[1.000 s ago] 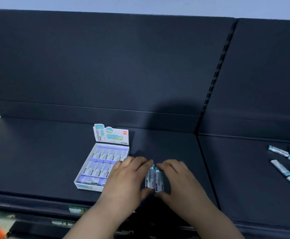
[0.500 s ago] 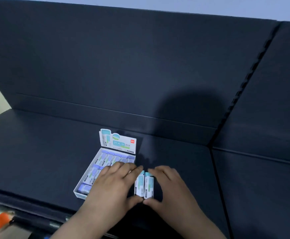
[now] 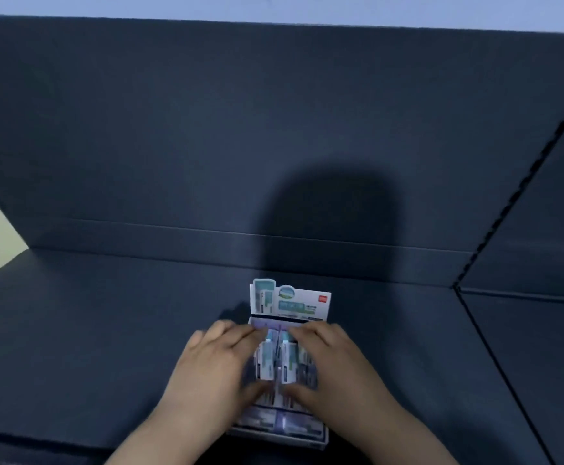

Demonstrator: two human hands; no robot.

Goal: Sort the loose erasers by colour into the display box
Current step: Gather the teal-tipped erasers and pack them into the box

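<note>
Erasers in purple wrappers (image 3: 292, 422) lie in the near row of the display box (image 3: 280, 438), which sits on a dark shelf (image 3: 106, 347). Over the box's middle, the left hand (image 3: 213, 367) has its grip clamped on the left teal eraser (image 3: 265, 362) and the right hand (image 3: 337, 367) on the right teal eraser (image 3: 289, 362), thumbs at the near ends. The two lie side by side, blurred. Beyond stands the printed flap (image 3: 290, 302), then the back panel (image 3: 206, 129).

The display box (image 3: 319, 312) is white with teal print, the erasers (image 3: 267, 364) teal-and-white, the shelf (image 3: 89, 347) navy
</note>
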